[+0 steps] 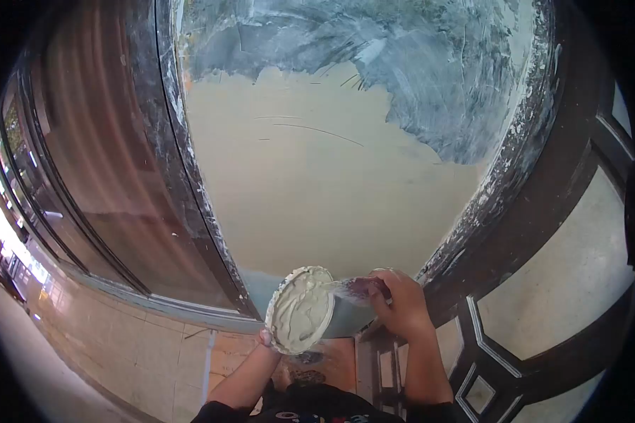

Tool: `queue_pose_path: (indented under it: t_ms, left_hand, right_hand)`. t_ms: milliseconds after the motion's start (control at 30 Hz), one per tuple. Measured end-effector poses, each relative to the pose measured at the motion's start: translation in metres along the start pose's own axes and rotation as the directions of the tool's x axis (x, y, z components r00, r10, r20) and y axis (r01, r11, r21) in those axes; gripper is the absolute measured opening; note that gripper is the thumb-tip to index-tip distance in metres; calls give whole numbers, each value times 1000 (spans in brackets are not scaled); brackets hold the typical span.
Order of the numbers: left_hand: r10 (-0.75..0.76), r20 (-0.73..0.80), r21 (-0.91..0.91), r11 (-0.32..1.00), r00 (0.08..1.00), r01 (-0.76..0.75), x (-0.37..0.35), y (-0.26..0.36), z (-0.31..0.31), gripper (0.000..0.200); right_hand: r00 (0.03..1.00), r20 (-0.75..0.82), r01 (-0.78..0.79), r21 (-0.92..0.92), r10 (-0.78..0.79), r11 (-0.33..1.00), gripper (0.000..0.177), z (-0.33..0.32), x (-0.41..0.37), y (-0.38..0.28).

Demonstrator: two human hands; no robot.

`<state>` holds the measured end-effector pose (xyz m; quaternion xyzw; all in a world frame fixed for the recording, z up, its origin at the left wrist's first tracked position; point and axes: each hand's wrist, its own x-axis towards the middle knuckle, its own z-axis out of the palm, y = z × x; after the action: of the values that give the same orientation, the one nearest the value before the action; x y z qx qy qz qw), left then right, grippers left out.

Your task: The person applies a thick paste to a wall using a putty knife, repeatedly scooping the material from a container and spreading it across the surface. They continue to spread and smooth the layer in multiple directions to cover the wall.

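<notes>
A round, shallow tub (269, 310) is tilted toward me, its inside spread with creamy off-white putty (302, 314). My left hand (264, 338) grips it from beneath at the lower left; most of the fingers are hidden behind it. In my right hand (406, 304) is a putty knife (351, 287), the fingers wrapped round its handle. Its whitish blade points left and meets the putty at the tub's right rim. Behind both hands rises a wall panel (317, 190) with a smooth beige coat over its lower part and a few thin scratch lines.
Rough blue-grey surface (437, 77) shows above the beige coat. Dark, paint-smeared frames flank the panel. A glazed sliding door (99, 176) stands left, a dark door with pale panels (557, 275) right. Tiled floor (137, 338) lies lower left, and a brownish board (229, 356) near my body.
</notes>
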<state>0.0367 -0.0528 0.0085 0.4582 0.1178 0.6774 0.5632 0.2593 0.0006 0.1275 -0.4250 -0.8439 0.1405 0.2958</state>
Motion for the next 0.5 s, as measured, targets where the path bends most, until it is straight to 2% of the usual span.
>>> queue_pose_path:
  t_ms: [33, 67, 100, 133, 167, 200, 233, 300, 333, 367, 433, 500]
  left_hand:
    - [-42, -11, 59, 997, 999, 42, -1, 3, -4, 107]
    - [-21, 66, -70, 997, 998, 26, 2, 4, -10, 87]
    - [-24, 69, -68, 997, 997, 29, 4, 5, -15, 87]
    - [-176, -132, -133, 978, 975, 159, 8, 7, -16, 74]
    - [-328, -319, -222, 938, 889, 267, 11, 12, -18, 61]
    - [-387, -312, -205, 919, 867, 337, 17, 23, -24, 48]
    - [-387, -315, -201, 919, 867, 338, 15, 26, -26, 48]
    - [-98, -146, 62, 992, 984, 108, 11, 26, -34, 51]
    - [-75, -43, -81, 994, 996, 71, 16, 24, -46, 53]
    - [-77, -36, -80, 994, 996, 74, 12, 23, -52, 53]
    - [-147, -140, -14, 989, 979, 146, 5, 24, -60, 135]
    - [-135, -92, 28, 990, 987, 138, 6, 26, -71, 134]
  right_hand:
    - [999, -36, 34, -45, -36, 998, 29, 2, 1, -3]
    - [995, -68, 66, -90, -73, 994, 29, 3, 3, -7]
    - [995, -73, 64, -89, -71, 994, 29, 4, 5, -13]
    - [994, -74, 74, -100, -82, 992, 26, 3, 9, -21]
    - [993, -73, 85, -110, -93, 990, 22, 5, 13, -28]
    - [993, -73, 87, -105, -94, 991, 22, 10, 15, -34]
    - [989, -95, 100, -144, -114, 984, 22, 14, 17, -39]
    - [984, -125, 105, -182, -129, 978, 22, 24, 18, -48]
    - [983, -130, 100, -232, -133, 968, 26, 30, 18, -50]
    - [981, -134, 95, -282, -137, 955, 31, 34, 20, -53]
    - [963, -208, 109, -281, -172, 953, 28, 38, 23, -63]
    - [937, -278, 128, -284, -210, 950, 25, 42, 27, -71]
